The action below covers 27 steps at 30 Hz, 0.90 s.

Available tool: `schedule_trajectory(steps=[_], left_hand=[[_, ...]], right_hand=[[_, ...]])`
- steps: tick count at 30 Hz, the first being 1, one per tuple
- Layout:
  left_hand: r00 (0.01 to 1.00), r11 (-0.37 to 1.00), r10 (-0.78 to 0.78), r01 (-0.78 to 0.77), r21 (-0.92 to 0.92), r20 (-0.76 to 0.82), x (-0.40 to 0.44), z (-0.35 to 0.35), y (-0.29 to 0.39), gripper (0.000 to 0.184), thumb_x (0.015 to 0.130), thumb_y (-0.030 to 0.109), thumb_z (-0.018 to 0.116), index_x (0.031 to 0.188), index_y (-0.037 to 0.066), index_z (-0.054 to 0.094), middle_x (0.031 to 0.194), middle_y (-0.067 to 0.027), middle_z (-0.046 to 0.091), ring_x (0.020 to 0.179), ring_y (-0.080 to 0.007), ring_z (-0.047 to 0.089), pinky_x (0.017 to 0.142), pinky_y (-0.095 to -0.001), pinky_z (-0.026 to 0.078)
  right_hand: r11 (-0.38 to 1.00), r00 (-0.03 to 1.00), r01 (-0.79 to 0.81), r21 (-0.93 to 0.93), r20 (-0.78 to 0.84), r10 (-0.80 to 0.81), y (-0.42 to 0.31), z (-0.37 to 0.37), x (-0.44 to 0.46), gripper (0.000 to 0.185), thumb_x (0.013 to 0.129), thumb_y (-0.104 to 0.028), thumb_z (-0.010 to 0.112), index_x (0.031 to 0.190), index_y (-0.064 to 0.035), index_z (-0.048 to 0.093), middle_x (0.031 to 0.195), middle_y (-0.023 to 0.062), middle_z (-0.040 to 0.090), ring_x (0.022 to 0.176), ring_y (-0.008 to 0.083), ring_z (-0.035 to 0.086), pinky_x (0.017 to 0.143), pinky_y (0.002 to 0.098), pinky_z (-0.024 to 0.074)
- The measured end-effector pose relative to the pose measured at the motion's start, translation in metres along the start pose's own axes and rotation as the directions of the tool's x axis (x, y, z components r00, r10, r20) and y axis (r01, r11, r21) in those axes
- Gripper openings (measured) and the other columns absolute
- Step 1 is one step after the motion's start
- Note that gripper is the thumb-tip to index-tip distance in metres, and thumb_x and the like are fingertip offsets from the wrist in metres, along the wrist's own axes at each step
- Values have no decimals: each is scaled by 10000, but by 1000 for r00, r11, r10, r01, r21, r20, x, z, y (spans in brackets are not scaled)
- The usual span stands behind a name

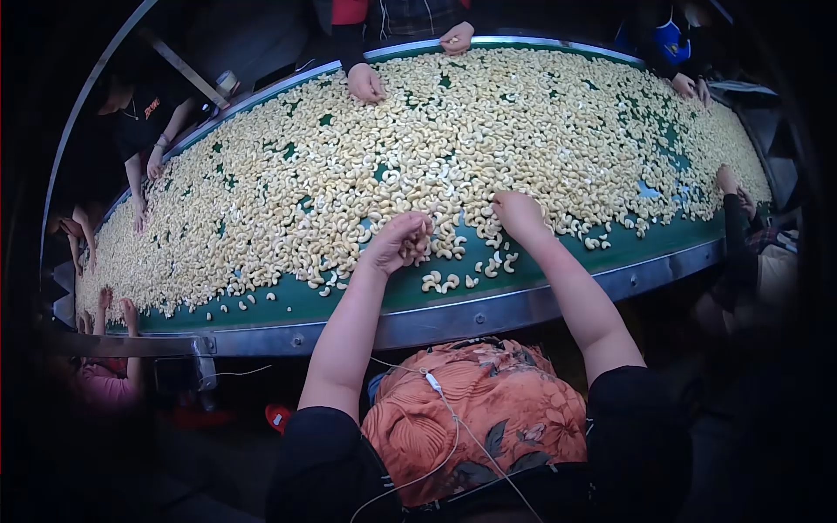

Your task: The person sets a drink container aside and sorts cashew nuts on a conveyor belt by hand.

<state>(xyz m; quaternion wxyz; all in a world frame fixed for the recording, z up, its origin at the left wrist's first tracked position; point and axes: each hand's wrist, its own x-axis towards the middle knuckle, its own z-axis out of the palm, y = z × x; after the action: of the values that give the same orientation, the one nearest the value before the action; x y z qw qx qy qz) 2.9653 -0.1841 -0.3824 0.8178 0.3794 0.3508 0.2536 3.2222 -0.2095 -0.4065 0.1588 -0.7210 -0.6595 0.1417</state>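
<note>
Pale cashew nuts (453,131) cover most of a green belt (610,251) in a thick layer. My left hand (399,242) is held over the near side of the layer, palm turned inward, its fingers curled round a few cashews. To its right, my right hand (520,215) reaches down to the nuts with the back of the hand up and its fingers drawn together. Its fingertips touch the layer, and what is between them is hidden. Several loose cashews (440,281) lie on the belt between and below my hands.
A metal rail (488,316) runs along the near edge, in front of my body. Across the belt, a co-worker's hands (366,84) are over the nuts. Other people's hands (139,209) work at the left and right ends. A white cable (455,418) hangs over my clothes.
</note>
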Motion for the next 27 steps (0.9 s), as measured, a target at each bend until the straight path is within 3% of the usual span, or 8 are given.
schedule_trajectory(steps=[3,5,7,11,16,19,22,27], left_hand=[[993,945,32,6,326,-112,25,16,1,154,810,205,599,815,53,577,626,6,525,499,-64,471,420,-198,357],[974,757,199,-83,648,-108,43,38,5,185,790,217,606,805,34,616,599,-14,548,491,-102,503,442,-232,408],[973,527,226,-85,845,-43,50,62,11,182,759,197,613,849,42,646,651,-33,592,542,-110,535,494,-252,436],[972,132,145,-205,970,186,57,89,-10,197,732,170,611,869,30,633,734,-127,617,669,-256,602,607,-349,464],[876,-118,381,-273,955,297,58,71,-48,189,756,198,611,829,24,597,668,-110,579,575,-230,574,526,-334,447],[983,879,54,36,475,-174,38,68,-28,202,798,232,589,760,35,574,633,-56,544,492,-143,508,447,-257,401],[971,994,105,-107,2,-215,23,53,-20,130,805,202,612,759,88,570,586,17,505,453,-58,448,378,-189,317],[948,832,140,44,553,-286,26,70,-25,138,774,184,633,784,54,589,619,-27,548,483,-86,526,397,-225,388]], right_hand=[[996,999,9,-83,51,-5,2,2,6,176,783,-215,554,848,-64,618,827,142,622,797,307,599,694,415,467],[948,984,-59,312,179,2,20,-3,2,146,781,-193,590,810,-51,605,714,80,600,665,217,574,604,335,454],[553,921,-315,771,389,-17,43,-15,-3,139,793,-189,602,809,-51,592,644,27,558,597,132,528,522,262,427],[-176,868,-495,851,496,-40,58,-45,-40,132,850,-209,570,867,-79,556,610,-48,462,476,25,378,410,151,276],[192,906,-423,885,417,76,85,-29,-25,195,833,-251,588,842,-57,569,629,3,536,561,56,476,437,207,360],[803,996,28,595,-81,25,71,-26,-9,240,820,-282,581,841,-43,582,661,38,561,590,117,515,527,259,420],[975,996,75,211,-54,-65,57,-24,9,213,787,-248,557,858,-53,604,794,136,617,730,273,594,669,374,464],[988,988,155,-22,-21,-156,54,-8,25,172,763,-198,544,784,-34,590,775,157,612,755,344,592,680,439,458]])
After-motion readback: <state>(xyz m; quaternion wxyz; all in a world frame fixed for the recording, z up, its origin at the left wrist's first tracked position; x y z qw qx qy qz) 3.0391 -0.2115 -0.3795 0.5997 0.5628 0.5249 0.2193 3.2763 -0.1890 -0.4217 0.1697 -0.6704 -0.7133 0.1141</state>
